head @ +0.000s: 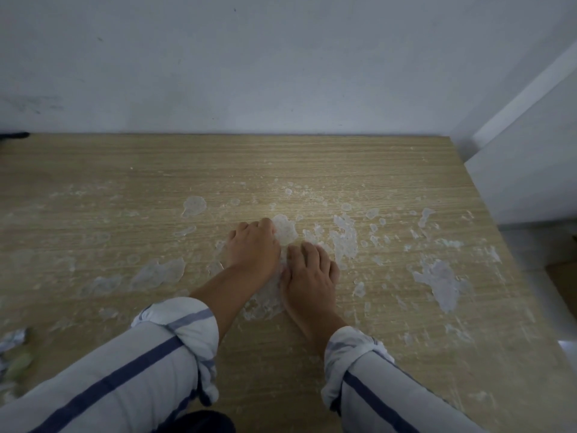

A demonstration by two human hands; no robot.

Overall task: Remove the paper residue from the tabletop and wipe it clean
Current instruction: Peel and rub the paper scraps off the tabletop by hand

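The wooden tabletop [281,160] is covered with pale, wet-looking patches of paper residue. One roundish patch [285,229] lies right at the fingertips of my left hand [254,245], whose fingers are curled down against the table edge of that patch. My right hand [310,270] rests beside it, fingers bent and pressing on the surface next to a long strip of residue [345,239]. More residue shows under and between both hands [265,303]. A large patch [440,282] lies to the right. I cannot tell whether either hand grips anything.
Further patches of residue lie at left [159,273] and behind [193,206]. A crumpled wad of scraps [14,342] sits at the table's left front. A white wall [281,64] backs the table; the right edge [487,214] drops beside a white cabinet [530,170].
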